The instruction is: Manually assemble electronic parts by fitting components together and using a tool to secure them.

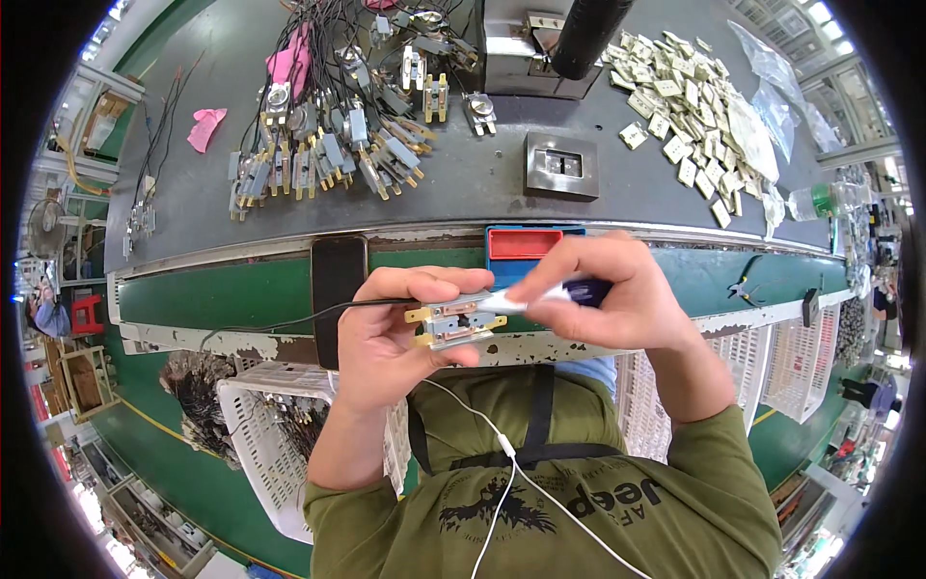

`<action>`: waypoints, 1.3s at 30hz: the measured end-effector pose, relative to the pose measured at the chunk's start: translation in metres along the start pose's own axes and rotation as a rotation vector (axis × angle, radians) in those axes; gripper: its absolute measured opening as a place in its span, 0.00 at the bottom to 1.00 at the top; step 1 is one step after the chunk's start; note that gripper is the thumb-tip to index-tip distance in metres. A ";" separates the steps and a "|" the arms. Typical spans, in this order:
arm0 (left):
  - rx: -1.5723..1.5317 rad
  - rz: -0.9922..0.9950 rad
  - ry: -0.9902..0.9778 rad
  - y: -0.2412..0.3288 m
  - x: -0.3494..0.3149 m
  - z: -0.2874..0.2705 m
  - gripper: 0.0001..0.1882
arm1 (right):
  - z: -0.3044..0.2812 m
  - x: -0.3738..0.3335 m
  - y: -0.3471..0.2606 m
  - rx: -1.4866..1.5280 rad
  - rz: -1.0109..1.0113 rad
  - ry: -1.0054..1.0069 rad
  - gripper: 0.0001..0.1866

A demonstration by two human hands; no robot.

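Note:
My left hand (378, 338) is closed around a small electrical part with brass terminals (455, 326), holding it above the bench's front edge. A black wire (318, 314) runs leftward from the part. The fingers of my right hand (622, 294) pinch a slim white tool with a dark blue end (586, 291); its exact kind I cannot tell. Its white end is at the part's upper right side, and the fingers hide whether it touches. Just below my hands is the bench's chipped white edge (540, 349).
Several wired parts (318, 154) lie heaped at the back left. A metal block (560, 166), a press (535, 58) and a pile of pale pieces (680, 116) are farther right. Near my hands are a phone (338, 261) and a red tray (526, 243); pliers (743, 289) lie right.

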State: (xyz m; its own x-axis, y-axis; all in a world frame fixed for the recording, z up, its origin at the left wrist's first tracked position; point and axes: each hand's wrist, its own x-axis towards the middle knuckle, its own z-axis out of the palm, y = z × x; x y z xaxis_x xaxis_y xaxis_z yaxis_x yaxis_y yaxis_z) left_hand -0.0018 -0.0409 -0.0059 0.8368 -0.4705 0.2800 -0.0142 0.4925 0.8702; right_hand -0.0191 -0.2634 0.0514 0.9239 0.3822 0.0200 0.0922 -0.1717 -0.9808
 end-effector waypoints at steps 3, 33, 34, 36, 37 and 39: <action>-0.042 0.015 -0.027 -0.002 0.000 -0.002 0.26 | 0.006 0.000 0.006 -0.002 -0.132 0.051 0.07; -0.111 0.041 -0.014 -0.010 0.005 0.000 0.26 | 0.001 0.000 -0.008 -0.003 -0.061 0.039 0.06; -0.113 0.042 -0.015 -0.010 0.006 0.001 0.26 | 0.001 0.000 -0.007 -0.005 -0.061 0.041 0.06; -0.132 0.023 -0.002 -0.009 0.006 0.003 0.26 | 0.001 0.000 -0.005 -0.050 -0.139 0.053 0.06; -0.133 0.024 -0.001 -0.009 0.006 0.003 0.26 | 0.001 0.000 -0.005 -0.050 -0.138 0.052 0.06; -0.118 0.035 -0.009 -0.009 0.006 0.002 0.26 | 0.002 0.000 -0.005 -0.037 -0.149 0.073 0.06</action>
State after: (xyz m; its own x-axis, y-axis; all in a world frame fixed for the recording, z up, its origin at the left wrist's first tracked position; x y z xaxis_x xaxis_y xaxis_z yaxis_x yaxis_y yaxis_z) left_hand 0.0023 -0.0501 -0.0112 0.8322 -0.4573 0.3136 0.0215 0.5918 0.8058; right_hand -0.0200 -0.2609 0.0555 0.9234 0.3392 0.1797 0.2423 -0.1519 -0.9582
